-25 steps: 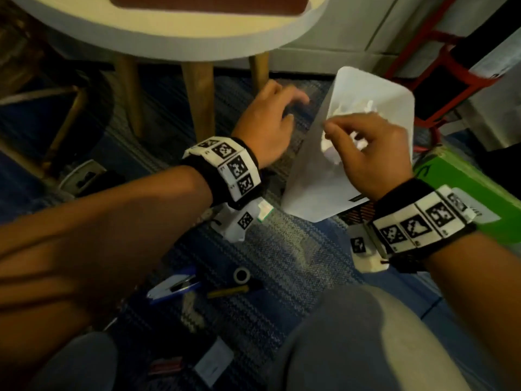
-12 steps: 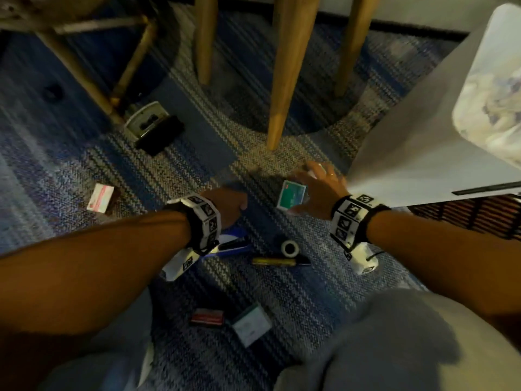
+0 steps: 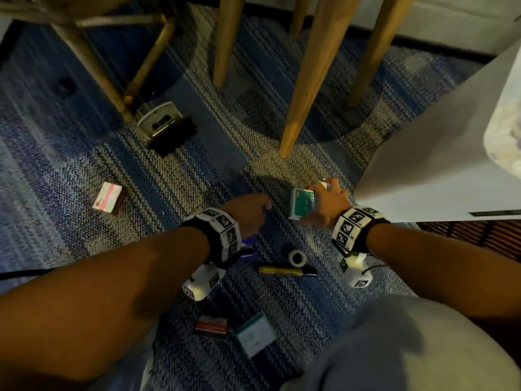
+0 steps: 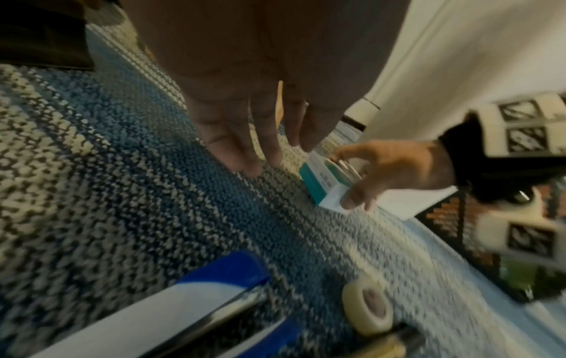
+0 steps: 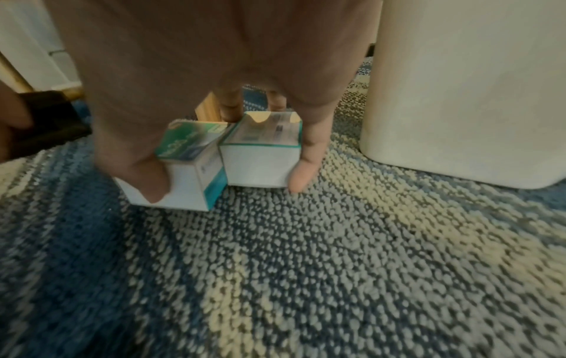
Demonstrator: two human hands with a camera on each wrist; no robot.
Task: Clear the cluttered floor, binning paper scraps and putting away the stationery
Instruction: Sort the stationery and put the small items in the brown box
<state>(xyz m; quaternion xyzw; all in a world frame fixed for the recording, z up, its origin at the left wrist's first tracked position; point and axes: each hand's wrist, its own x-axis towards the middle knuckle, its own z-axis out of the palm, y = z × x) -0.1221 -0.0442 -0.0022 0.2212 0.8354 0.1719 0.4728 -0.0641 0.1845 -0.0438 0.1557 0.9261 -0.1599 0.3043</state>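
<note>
My right hand (image 3: 321,201) grips two small green-and-white boxes (image 3: 303,203) side by side on the carpet, just left of the white bin (image 3: 437,153). In the right wrist view the thumb and fingers (image 5: 303,169) clamp the left box (image 5: 190,167) and the right box (image 5: 260,157) together. My left hand (image 3: 253,211) hovers low over the carpet beside them, fingers (image 4: 242,150) straight and empty. A blue-and-white stapler (image 4: 214,302) lies under my left wrist. A tape roll (image 3: 297,258) and a yellow marker (image 3: 282,270) lie between my wrists.
A pink box (image 3: 108,197) lies at the left, a red item (image 3: 211,325) and a white-green box (image 3: 255,334) near my knees. A black-and-white device (image 3: 166,128) sits by a chair leg. Wooden table legs (image 3: 307,80) stand just beyond my hands.
My right hand has left the crumpled paper at the bin and come down to the floor, closing round the two boxes. My left hand has dropped to the carpet beside it.
</note>
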